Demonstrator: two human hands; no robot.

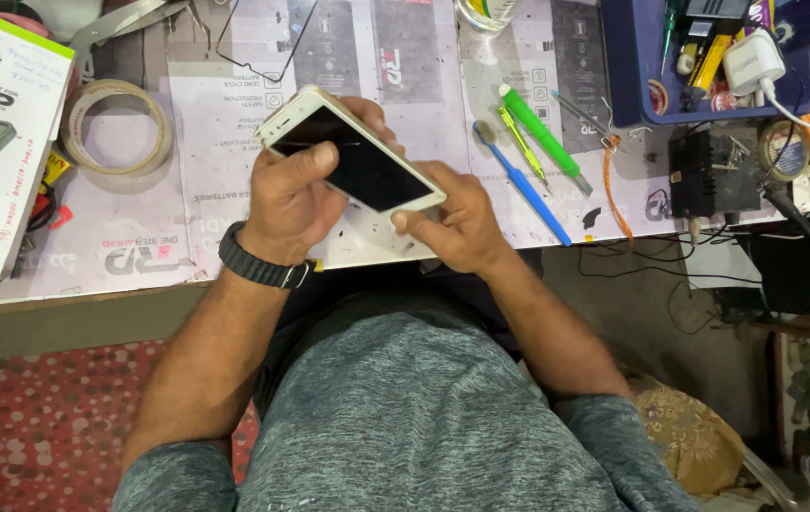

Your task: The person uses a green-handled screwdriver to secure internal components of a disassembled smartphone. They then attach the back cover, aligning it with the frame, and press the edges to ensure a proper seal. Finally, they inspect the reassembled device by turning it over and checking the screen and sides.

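While seen from the head camera: both hands hold a white phone [352, 150] above the near edge of the workbench [139, 237], its dark screen facing up.
Phone: tilted, top end toward the upper left, bottom end toward the lower right; it looks whole, with the screen seated in its frame and no gap that I can make out.
Progress: judging by this, the phone is unopened and nothing has been taken off it; no tool is in either hand.
Left hand [289, 204]: fingers curled round the phone's long side, thumb [315, 159] pressed flat on the glass; a black watch band [258, 264] sits on the wrist.
Right hand [457, 220]: fingers closed together, thumb and forefinger pinching the phone's lower corner.
Beside the hands: a blue toothbrush [522, 185] and a green tool [543, 133] lie on the bench just right of the phone, untouched.
Further off: a roll of clear tape [118, 131] lies to the left, and a blue tray [628, 66] of small tools sits at the upper right.
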